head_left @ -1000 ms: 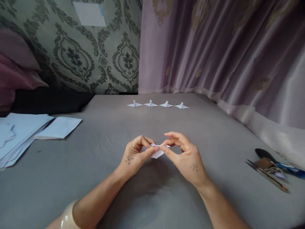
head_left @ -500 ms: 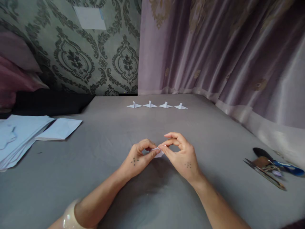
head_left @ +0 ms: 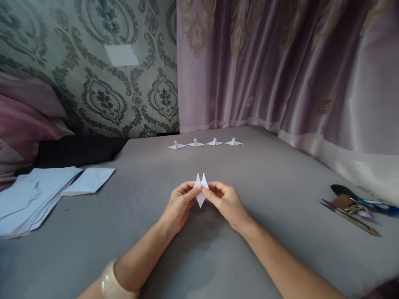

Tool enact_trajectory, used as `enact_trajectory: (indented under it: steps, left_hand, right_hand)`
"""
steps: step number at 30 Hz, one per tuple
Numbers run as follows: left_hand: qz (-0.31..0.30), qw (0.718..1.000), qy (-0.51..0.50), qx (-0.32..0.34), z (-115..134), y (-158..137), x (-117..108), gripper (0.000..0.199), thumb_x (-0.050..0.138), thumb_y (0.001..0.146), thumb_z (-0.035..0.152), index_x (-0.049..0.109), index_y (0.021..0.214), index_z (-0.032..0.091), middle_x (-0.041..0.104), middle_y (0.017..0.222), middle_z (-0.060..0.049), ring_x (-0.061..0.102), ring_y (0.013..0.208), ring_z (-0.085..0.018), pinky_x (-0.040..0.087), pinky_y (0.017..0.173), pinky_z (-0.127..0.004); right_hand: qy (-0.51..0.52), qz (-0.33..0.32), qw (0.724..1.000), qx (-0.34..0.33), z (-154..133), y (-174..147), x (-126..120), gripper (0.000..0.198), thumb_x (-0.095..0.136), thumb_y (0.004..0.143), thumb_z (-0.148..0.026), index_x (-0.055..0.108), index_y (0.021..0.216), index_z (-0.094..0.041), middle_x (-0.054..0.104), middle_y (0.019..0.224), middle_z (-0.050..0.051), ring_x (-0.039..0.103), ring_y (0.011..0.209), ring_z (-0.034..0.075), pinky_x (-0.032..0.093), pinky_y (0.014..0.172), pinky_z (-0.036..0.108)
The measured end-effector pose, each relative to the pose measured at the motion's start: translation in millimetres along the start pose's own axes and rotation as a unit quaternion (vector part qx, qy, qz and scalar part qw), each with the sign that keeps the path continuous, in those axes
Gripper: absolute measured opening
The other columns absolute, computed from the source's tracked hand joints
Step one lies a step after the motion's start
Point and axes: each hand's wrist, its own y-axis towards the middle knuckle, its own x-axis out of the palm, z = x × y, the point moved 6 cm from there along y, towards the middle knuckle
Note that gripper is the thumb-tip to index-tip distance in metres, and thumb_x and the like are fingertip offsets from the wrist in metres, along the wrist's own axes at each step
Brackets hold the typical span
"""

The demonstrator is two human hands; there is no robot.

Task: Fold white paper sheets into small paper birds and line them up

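Observation:
Between my two hands is a small folded white paper point(head_left: 200, 201), its two narrow points standing up and one point hanging down. My left hand point(head_left: 181, 200) pinches its left side between thumb and fingers. On the other side, my right hand point(head_left: 225, 201) pinches it the same way, the two thumbs almost meeting at the middle. The fingertips behind the paper are hidden. Farther off, several folded white paper birds point(head_left: 195, 143) stand in a row with wings spread.
At the left lie a stack of white sheets point(head_left: 28, 199) and a separate folded white paper point(head_left: 90, 181), near a black cloth point(head_left: 81, 151). Scissors point(head_left: 350, 218) and a blue-handled tool point(head_left: 377, 206) rest at the right on the grey surface point(head_left: 149, 166). Curtains border the far right.
The folded paper has turned upright, so its two points now show. My right fingers, raised and spread before, have closed in on it. The camera view has tilted up slightly.

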Motion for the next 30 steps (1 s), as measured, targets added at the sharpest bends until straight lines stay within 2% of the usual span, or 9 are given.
enact_trajectory:
  steps: [4,8,10,13,15,18,21,25,30]
  left_hand:
    - [-0.022,1.0,0.013,-0.01,-1.6,-0.7,-0.1,0.022,0.079,0.069,0.03,0.065,0.075,0.014,0.066,0.071,-0.002,0.06,0.064,-0.011,0.044,0.064,-0.024]
    - [-0.031,0.999,0.018,-0.016,-2.6,1.2,-2.6,0.026,0.081,0.066,0.029,0.059,0.064,0.013,0.061,0.061,-0.001,0.056,0.057,-0.01,0.043,0.059,-0.023]
    - [-0.017,0.999,0.023,-0.02,-3.6,3.0,-5.8,0.027,0.081,0.065,0.029,0.059,0.065,0.013,0.059,0.06,0.0,0.054,0.054,-0.009,0.042,0.058,-0.023]
    - [-0.001,1.0,0.02,-0.015,-2.4,4.8,-9.4,0.028,0.081,0.064,0.029,0.061,0.076,0.013,0.061,0.065,0.0,0.053,0.054,-0.008,0.043,0.059,-0.022]
    - [0.008,1.0,0.026,0.003,1.4,4.8,-11.0,0.032,0.081,0.064,0.029,0.061,0.084,0.014,0.063,0.068,0.0,0.053,0.055,-0.007,0.043,0.059,-0.021]
    - [0.023,0.997,0.062,0.039,9.3,2.7,-13.1,0.039,0.08,0.064,0.03,0.061,0.094,0.018,0.062,0.066,0.003,0.052,0.055,-0.007,0.041,0.057,-0.019]
    - [0.031,0.992,0.108,0.063,14.6,1.2,-14.4,0.032,0.077,0.066,0.031,0.064,0.092,0.018,0.062,0.064,0.003,0.052,0.057,-0.007,0.04,0.058,-0.019]
    - [0.031,0.989,0.135,0.052,14.1,3.3,-16.7,0.025,0.072,0.07,0.032,0.07,0.086,0.013,0.066,0.074,-0.004,0.054,0.064,-0.01,0.041,0.06,-0.02]
    - [0.025,0.994,0.101,0.018,12.4,3.8,-17.2,0.028,0.07,0.07,0.031,0.072,0.089,0.01,0.064,0.071,-0.006,0.057,0.068,-0.013,0.042,0.062,-0.022]
  right_hand:
    - [0.049,-0.001,0.998,0.032,-0.7,-0.6,-0.9,0.024,0.069,0.073,-0.039,0.068,0.08,-0.015,0.069,0.075,0.003,0.063,0.074,0.016,0.047,0.072,0.028]
    - [0.039,-0.001,0.997,0.07,5.2,0.9,-3.1,0.025,0.07,0.07,-0.038,0.067,0.077,-0.015,0.067,0.07,0.002,0.06,0.065,0.013,0.045,0.064,0.025]
    - [0.016,0.015,0.999,0.049,5.3,2.5,-6.6,0.026,0.07,0.071,-0.038,0.065,0.085,-0.016,0.066,0.068,0.0,0.059,0.062,0.012,0.045,0.061,0.025]
    - [-0.019,0.021,0.999,-0.017,1.0,5.2,-9.9,0.028,0.069,0.073,-0.036,0.06,0.096,-0.021,0.064,0.063,-0.004,0.06,0.06,0.013,0.047,0.061,0.026]
    - [-0.036,0.008,0.998,-0.049,-0.6,6.7,-9.9,0.022,0.066,0.076,-0.035,0.062,0.092,-0.021,0.064,0.065,-0.003,0.062,0.062,0.013,0.049,0.064,0.027]
    - [-0.061,-0.001,0.996,-0.066,0.9,8.4,-10.0,0.019,0.062,0.079,-0.035,0.068,0.089,-0.02,0.07,0.078,0.002,0.066,0.074,0.016,0.052,0.072,0.031]
    - [-0.08,-0.008,0.995,-0.064,3.9,9.0,-9.3,0.022,0.059,0.08,-0.029,0.07,0.096,-0.019,0.073,0.088,0.005,0.068,0.083,0.019,0.052,0.08,0.034]
    - [-0.093,-0.026,0.995,-0.038,6.2,8.6,-6.8,0.029,0.056,0.077,-0.021,0.069,0.102,-0.017,0.074,0.092,0.006,0.068,0.084,0.018,0.051,0.081,0.034]
    - [-0.085,-0.008,0.996,-0.021,3.4,8.4,-7.3,0.03,0.063,0.074,-0.027,0.07,0.101,-0.015,0.074,0.091,0.007,0.068,0.084,0.019,0.051,0.08,0.033]
